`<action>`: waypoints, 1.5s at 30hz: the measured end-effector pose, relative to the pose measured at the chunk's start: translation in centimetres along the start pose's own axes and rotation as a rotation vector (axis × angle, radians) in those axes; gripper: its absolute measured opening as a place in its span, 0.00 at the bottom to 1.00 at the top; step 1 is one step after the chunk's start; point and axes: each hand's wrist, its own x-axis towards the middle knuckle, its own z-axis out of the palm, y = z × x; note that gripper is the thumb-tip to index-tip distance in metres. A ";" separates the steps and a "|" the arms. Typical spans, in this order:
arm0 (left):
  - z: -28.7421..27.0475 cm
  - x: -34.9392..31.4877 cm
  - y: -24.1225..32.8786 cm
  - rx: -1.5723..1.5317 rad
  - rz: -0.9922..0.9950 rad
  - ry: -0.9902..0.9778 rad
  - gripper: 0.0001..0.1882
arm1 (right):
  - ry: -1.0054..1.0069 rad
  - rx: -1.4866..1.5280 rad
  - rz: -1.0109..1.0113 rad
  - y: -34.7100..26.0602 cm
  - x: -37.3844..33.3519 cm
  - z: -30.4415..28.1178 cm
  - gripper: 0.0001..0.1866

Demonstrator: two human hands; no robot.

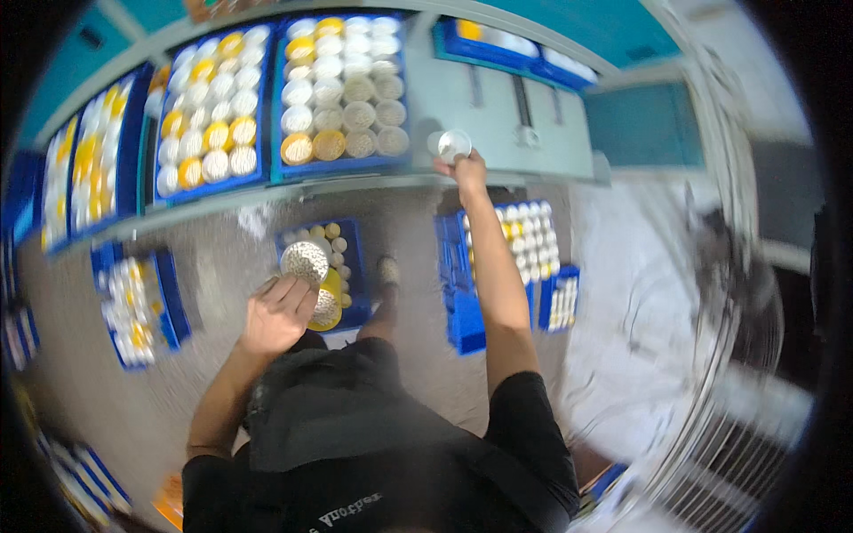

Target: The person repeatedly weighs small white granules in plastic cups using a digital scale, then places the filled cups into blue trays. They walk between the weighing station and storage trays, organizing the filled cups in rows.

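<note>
Head view, with the two hands working apart. The left hand (280, 313) is gripping a white tub (305, 260) and, apparently, a yellow tub (327, 311) together, holding them above a blue floor crate (357, 266). The right hand (466, 171) is clasping a small pale cup (455, 145) over the bench (498, 115), to the right of a blue tray (355, 166) of white and yellow tubs. Spilling is probably posing the main risk: if both tubs are standing open, a slackening of the shared left-hand grip could be tipping one against the other and scattering its contents. A knock against the bench could likewise be dislodging the cup. The white tub is showing a round, speckled face, as though holding small whitish pellets; the yellow one is showing similar speckling within a bright rim. Motion blur is obscuring the cup's contents.
</note>
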 end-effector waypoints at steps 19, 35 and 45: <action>6.4 8.3 15.7 0.116 -0.463 -0.135 0.13 | -0.334 -0.230 0.131 2.9 15.1 0.9 0.14; 7.7 -2.0 30.2 0.106 -0.028 -0.110 0.09 | -0.882 -0.822 -0.533 2.2 -31.9 -17.3 0.19; 11.7 -4.1 38.4 -0.067 0.258 -0.115 0.11 | -0.377 -0.577 -0.371 12.5 -39.4 -28.0 0.14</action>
